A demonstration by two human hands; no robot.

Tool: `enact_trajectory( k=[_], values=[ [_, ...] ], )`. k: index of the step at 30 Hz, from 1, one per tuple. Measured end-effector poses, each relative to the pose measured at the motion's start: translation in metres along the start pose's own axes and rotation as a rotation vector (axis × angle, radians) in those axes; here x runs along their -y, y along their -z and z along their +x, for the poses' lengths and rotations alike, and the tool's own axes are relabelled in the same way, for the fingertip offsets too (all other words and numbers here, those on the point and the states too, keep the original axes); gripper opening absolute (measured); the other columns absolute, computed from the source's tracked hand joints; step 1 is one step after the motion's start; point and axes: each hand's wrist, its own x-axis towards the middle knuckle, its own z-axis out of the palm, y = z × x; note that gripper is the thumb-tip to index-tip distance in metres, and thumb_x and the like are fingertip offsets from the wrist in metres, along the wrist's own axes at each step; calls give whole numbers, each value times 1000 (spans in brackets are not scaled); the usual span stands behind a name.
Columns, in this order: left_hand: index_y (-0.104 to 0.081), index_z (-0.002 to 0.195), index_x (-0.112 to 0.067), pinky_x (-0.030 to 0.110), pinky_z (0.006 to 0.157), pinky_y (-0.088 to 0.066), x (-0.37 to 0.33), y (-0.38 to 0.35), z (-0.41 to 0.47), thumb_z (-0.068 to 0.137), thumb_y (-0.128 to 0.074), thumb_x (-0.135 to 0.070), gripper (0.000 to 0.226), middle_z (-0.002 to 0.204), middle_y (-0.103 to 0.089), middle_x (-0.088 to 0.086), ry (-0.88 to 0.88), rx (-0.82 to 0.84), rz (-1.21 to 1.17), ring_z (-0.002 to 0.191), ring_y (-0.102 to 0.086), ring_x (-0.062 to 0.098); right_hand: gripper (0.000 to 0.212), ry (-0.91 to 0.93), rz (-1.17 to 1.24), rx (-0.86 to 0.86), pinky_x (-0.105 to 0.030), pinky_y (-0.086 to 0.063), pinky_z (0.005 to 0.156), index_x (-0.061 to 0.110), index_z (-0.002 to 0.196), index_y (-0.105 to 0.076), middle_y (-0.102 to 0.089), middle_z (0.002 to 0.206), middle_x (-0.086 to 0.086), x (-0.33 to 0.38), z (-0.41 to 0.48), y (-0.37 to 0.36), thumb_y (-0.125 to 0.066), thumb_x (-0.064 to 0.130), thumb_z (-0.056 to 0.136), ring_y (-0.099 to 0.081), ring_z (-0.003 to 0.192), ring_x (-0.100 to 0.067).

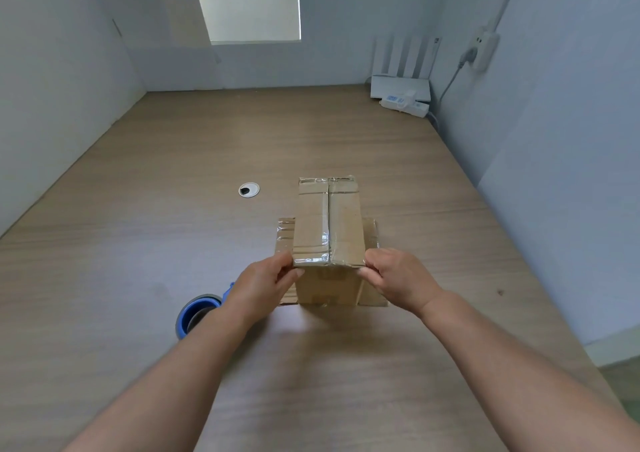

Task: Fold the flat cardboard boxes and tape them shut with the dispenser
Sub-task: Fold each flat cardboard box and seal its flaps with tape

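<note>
Two bare forearms reach in from the near edge over a wood-grain surface (pixel 138 243). Just behind the left wrist, and partly hidden by it, a blue dispenser (pixel 190 316) lies on the surface, near the box on its left side. The left hand (pixel 268 283) pinches the near left top corner of the box (pixel 329 223), thumb below the rim and fingers curled on the side. The right hand (pixel 398 280) does the same at the near right top corner, so both hands are clamped on the box, one at each side of its near top edge. The box stands at the middle of the surface with its long side running away from the person. Its top flaps are closed and meet along a centre seam covered by a strip of clear tape, which folds down over the near and far edges. More clear tape crosses the top near both ends. At its base, flat cardboard (pixel 285 235) juts out to the left and right; whether this is loose flaps or a separate sheet cannot be told. Beyond the box, to the left, a round white grommet (pixel 249 189) is set into the surface. In the far right corner lie a white power strip (pixel 405 103) and a white router (pixel 398 86) with upright antennas, under a wall socket (pixel 485 49) with a cable. A bright window (pixel 252 4) sits high on the far wall.
</note>
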Motion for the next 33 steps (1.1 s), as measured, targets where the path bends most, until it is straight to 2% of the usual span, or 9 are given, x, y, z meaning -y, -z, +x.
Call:
enact_trajectory(
  k=[3, 5, 8, 11, 15, 19, 25, 29, 33],
  values=[
    [-46, 76, -12, 26, 58, -32, 1, -2, 3, 94, -58, -26, 26, 63, -43, -3, 9, -8, -70, 61, -37, 16, 33, 51, 33, -100, -29, -31, 56, 21, 64, -30, -33, 60, 9, -3, -1, -4, -56, 26, 85, -35, 59, -18],
    [-47, 76, -14, 27, 60, -35, 5, 2, 5, 93, -60, -29, 25, 65, -46, -3, 13, 46, -68, 63, -39, 16, 43, -5, 36, 18, -29, -29, 58, 24, 62, -27, -32, 58, 11, -2, 2, 2, -59, 27, 90, -37, 63, -20],
    [-53, 89, -26, 28, 72, -46, 11, 17, 14, 87, -63, -31, 11, 83, -60, -8, 49, 267, 25, 76, -55, 13, 44, -269, 154, 272, -32, -33, 59, 23, 63, -37, -46, 62, 8, -3, 9, 21, -67, 49, 81, -44, 67, -18],
    [-52, 117, -26, 32, 90, -50, 12, 30, 27, 81, -53, -34, 37, 111, -61, -2, 169, 356, -101, 101, -59, 14, 53, -454, 443, 181, -37, -49, 68, 16, 70, -49, -63, 71, -3, -8, 21, 33, -57, 69, 77, -53, 65, -17],
    [-43, 140, -30, 33, 95, -47, -1, 24, 51, 98, -39, -47, 45, 132, -54, -3, 281, 190, -483, 115, -54, 13, 93, -638, 736, 90, -36, -54, 74, 2, 100, -60, -63, 95, -17, -4, 49, 24, -37, 86, 66, -64, 88, -28],
    [-36, 146, -32, 34, 102, -43, -23, 8, 67, 94, -31, -64, 62, 147, -41, -6, 368, 169, -541, 129, -46, 17, 125, -632, 720, 92, -47, -47, 98, 15, 129, -55, -60, 127, -8, -8, 70, -1, -24, 102, 44, -58, 115, -28],
    [-52, 118, -17, 41, 87, -56, -43, 28, 83, 92, -25, -69, 65, 106, -61, 13, 431, 143, -525, 89, -63, 26, 57, -565, 629, 16, -41, -40, 104, 8, 128, -57, -57, 131, -8, -1, 72, 36, -32, 50, 98, -52, 119, -25],
    [-60, 114, -25, 46, 94, -52, -70, 50, 83, 92, -23, -70, 62, 114, -64, 10, 271, 36, -660, 100, -62, 24, 34, -433, 811, -102, -30, -44, 96, 15, 132, -52, -59, 123, 3, -1, 67, 61, -44, 21, 100, -54, 113, -16],
    [-59, 102, -12, 41, 83, -55, -88, 64, 72, 94, -24, -65, 64, 103, -66, 5, 218, -144, -936, 102, -62, 21, 43, -387, 917, -254, -18, -47, 83, 20, 117, -61, -63, 115, 1, 2, 50, 74, -42, -8, 91, -57, 107, -13]
  ],
)
